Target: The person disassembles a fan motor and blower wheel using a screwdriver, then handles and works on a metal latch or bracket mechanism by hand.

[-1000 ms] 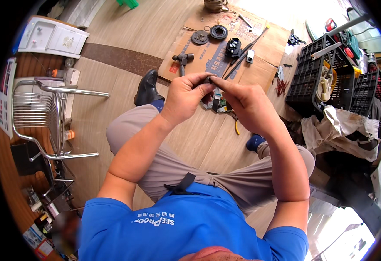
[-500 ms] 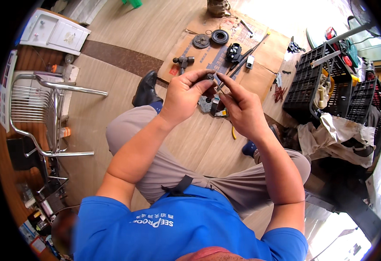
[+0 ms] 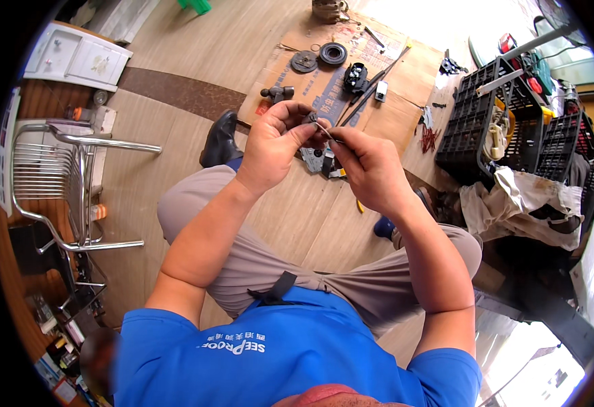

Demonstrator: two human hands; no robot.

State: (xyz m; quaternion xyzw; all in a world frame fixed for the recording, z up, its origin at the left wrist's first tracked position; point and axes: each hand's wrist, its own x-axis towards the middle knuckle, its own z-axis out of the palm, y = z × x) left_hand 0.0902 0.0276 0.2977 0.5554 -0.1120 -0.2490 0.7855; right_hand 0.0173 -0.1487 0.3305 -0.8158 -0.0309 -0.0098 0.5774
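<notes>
Between the thumb and fingers of my left hand [image 3: 270, 146] is a small dark part [image 3: 312, 117], too small to name. My right hand [image 3: 371, 166] pinches a thin metal rod [image 3: 323, 129], its tip reaching up to the dark part. Both hands are closed, raised above the floor in front of my knees. Partly behind them lie a grey metal piece [image 3: 312, 160] and a small black and yellow piece [image 3: 337, 172].
Flattened cardboard [image 3: 392, 112] ahead carries a hammer [image 3: 278, 93], a flat round disc [image 3: 303, 62], a black ring [image 3: 333, 53], a black housing [image 3: 356, 76] and long dark rods [image 3: 378, 83]. Black crates [image 3: 470, 122] and a pale cloth [image 3: 514, 210] lie right; a metal chair [image 3: 86, 183] stands left.
My right fingers have come closer to my left hand and now pinch the thin rod against the small dark part. The whole view has shifted slightly.
</notes>
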